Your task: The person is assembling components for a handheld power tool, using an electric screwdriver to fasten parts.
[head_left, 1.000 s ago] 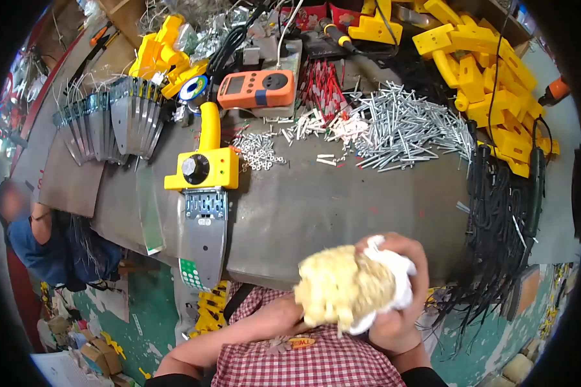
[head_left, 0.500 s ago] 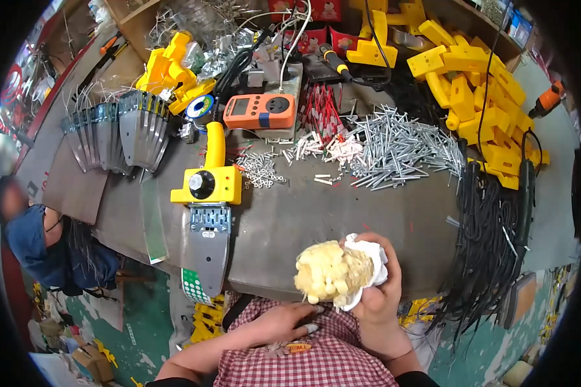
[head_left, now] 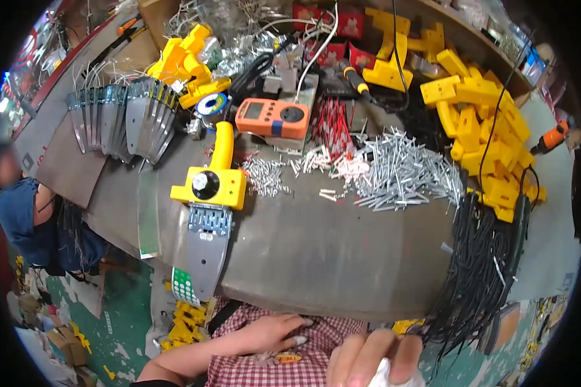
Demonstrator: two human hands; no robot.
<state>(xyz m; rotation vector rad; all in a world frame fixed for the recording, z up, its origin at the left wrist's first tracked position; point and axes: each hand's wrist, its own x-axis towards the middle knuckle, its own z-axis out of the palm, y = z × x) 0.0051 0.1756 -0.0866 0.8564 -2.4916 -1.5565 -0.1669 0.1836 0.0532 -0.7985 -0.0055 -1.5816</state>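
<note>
My right hand [head_left: 366, 357] is at the lower edge, its fingers curled around white tissue [head_left: 382, 375]. The yellow, kernelled corn cob that the tissue wraps is out of sight now, below the picture. My left hand [head_left: 272, 333] rests on the checked apron [head_left: 239, 369] in my lap, its fingers loosely stretched and holding nothing. On the table ahead lies a yellow-handled device [head_left: 223, 184] with a black knob and a flat grey metal plate [head_left: 206, 261]; neither hand touches it.
Screws [head_left: 397, 171] lie heaped at centre right, beside an orange meter [head_left: 271, 118]. Yellow housings [head_left: 478, 122] pile up at the far right, above black cables [head_left: 471, 258]. Grey metal plates [head_left: 148, 122] stand at the left, where another person [head_left: 26, 219] sits.
My right hand has come down and toward me with the corn cob, which has left the picture. My left hand stays on my lap. The whole view has shifted slightly.
</note>
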